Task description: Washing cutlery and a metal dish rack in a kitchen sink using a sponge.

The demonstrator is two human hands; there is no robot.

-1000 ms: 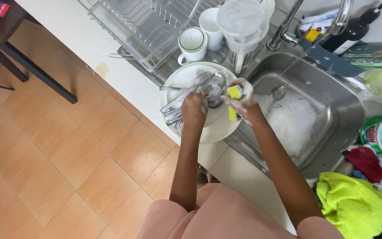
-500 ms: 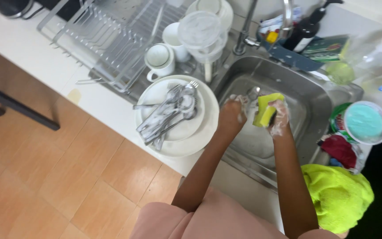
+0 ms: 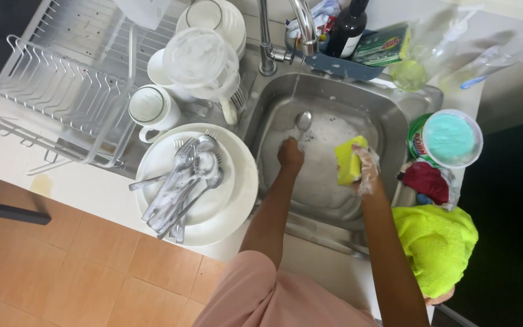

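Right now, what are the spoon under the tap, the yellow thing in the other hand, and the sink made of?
The spoon looks like polished metal: it gleams silver. The yellow sponge seems soft foam, matte and blocky, gripped by the soapy right hand. The sink looks like brushed steel, grey with dull reflections. The left hand holds the spoon's handle.

White table (image 3: 86,191) with a steel sink (image 3: 394,115) set into it. Left of the left grip (image 3: 290,154): stacked white plates (image 3: 237,200) piled with cutlery (image 3: 183,181), then a wire dish rack (image 3: 49,91). Right of the right grip (image 3: 367,169): round tub with pale blue lid (image 3: 452,138), red cloth (image 3: 425,180), yellow-green towel (image 3: 437,242).
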